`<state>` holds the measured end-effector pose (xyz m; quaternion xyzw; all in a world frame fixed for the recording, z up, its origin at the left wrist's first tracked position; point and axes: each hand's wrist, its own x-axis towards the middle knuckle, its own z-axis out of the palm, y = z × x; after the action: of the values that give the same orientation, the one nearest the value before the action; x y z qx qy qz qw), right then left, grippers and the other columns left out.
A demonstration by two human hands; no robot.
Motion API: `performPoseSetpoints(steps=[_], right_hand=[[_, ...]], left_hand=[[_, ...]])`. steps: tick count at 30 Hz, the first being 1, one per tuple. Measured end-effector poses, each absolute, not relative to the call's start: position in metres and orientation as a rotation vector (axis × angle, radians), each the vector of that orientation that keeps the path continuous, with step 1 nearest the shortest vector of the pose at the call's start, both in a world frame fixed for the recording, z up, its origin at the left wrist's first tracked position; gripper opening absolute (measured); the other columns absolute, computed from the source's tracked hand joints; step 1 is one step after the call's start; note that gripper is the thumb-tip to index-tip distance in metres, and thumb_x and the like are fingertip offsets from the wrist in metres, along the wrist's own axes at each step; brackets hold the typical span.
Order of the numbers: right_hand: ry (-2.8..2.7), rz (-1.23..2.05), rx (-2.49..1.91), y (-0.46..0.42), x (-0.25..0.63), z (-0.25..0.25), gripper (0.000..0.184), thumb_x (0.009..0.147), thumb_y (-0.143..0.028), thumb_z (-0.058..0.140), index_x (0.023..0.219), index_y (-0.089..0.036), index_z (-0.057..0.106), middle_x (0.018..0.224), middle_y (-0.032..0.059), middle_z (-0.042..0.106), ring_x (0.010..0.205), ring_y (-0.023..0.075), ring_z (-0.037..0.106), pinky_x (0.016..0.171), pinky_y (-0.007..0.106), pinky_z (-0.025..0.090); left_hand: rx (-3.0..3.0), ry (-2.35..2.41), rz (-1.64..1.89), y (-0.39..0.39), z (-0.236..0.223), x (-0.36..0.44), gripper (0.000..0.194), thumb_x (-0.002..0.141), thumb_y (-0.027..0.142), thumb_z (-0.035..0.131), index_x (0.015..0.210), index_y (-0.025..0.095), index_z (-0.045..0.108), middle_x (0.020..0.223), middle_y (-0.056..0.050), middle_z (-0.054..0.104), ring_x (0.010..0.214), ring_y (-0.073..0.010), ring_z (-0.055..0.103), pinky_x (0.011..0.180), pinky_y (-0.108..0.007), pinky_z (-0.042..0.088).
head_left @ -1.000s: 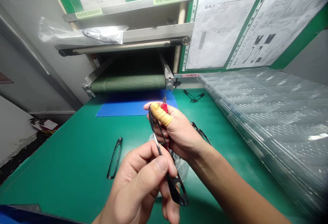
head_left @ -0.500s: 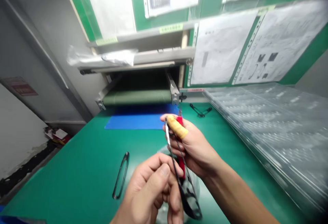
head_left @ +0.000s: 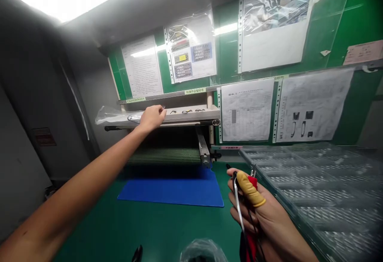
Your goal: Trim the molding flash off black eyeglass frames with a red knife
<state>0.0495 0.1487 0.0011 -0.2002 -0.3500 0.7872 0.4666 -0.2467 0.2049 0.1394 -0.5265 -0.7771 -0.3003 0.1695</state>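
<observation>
My left hand (head_left: 152, 117) is stretched out to the white shelf (head_left: 187, 116) above the conveyor. Its fingers are drawn together at the shelf's edge, and whatever they may pinch is too small to make out. Closed around a long, thin black loop-shaped part (head_left: 237, 202) is my right hand (head_left: 254, 206), over the right side of the bench. In the same hand is a red-handled tool (head_left: 253, 181) with a pointed metal tip. A yellow finger cot (head_left: 250, 190) covers the right thumb. Small dark and yellow pieces (head_left: 187, 112) lie along the shelf beside my left hand.
Below the shelf, a green ribbed conveyor belt (head_left: 164, 156) ends over a blue sheet (head_left: 170, 192). Clear plastic trays (head_left: 323, 186) stand to the right. A clear plastic bag (head_left: 203, 250) and a black part (head_left: 137, 253) sit at the bench's near edge. Papers hang behind.
My left hand has left the black loop-shaped part and reached up to the shelf. The right hand keeps hold of the part and the red tool. The view has tilted upward.
</observation>
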Motion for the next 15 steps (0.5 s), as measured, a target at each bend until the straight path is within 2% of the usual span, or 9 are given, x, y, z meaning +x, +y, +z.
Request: performPoseSetpoints(steps=[3, 7, 12, 15], right_hand=[[-0.839, 1.917, -0.515, 0.153, 0.050, 0.000, 0.035, 0.068, -0.043, 0.081, 0.089, -0.020, 0.067, 0.065, -0.0047, 0.044, 0.040, -0.0009, 0.022, 0.034, 0.012, 0.021], [-0.844, 1.941, -0.490, 0.161, 0.049, -0.004, 0.036, 0.065, -0.041, 0.083, 0.089, -0.020, 0.065, 0.060, -0.0053, 0.044, 0.038, -0.0011, 0.020, 0.033, 0.013, 0.019], [-0.936, 1.922, -0.470, 0.165, 0.050, -0.004, 0.044, 0.064, -0.051, 0.081, 0.087, -0.019, 0.062, 0.059, -0.0053, 0.045, 0.035, -0.0011, 0.020, 0.033, 0.015, 0.017], [-0.963, 1.910, -0.473, 0.163, 0.052, -0.001, 0.045, 0.065, -0.053, 0.080, 0.088, -0.020, 0.061, 0.057, -0.0062, 0.044, 0.035, -0.0006, 0.019, 0.033, 0.015, 0.017]], left_hand=[[-1.424, -2.332, -0.681, 0.254, 0.159, -0.256, 0.035, 0.089, 0.044, 0.053, 0.104, 0.014, 0.062, 0.113, -0.009, 0.062, 0.108, -0.0237, 0.057, 0.095, -0.047, 0.044], [-1.392, -2.561, -0.478, 0.296, 0.173, -0.268, 0.034, 0.087, 0.040, 0.058, 0.108, 0.014, 0.060, 0.110, -0.009, 0.063, 0.099, -0.0214, 0.061, 0.086, -0.042, 0.051], [-1.456, -2.637, -0.329, 0.317, 0.179, -0.276, 0.031, 0.086, 0.040, 0.060, 0.099, 0.012, 0.063, 0.098, -0.006, 0.066, 0.090, -0.0197, 0.064, 0.079, -0.037, 0.053], [-1.492, -2.570, -0.376, 0.316, 0.180, -0.278, 0.028, 0.087, 0.039, 0.060, 0.098, 0.013, 0.063, 0.097, -0.005, 0.066, 0.087, -0.0185, 0.064, 0.078, -0.037, 0.054]])
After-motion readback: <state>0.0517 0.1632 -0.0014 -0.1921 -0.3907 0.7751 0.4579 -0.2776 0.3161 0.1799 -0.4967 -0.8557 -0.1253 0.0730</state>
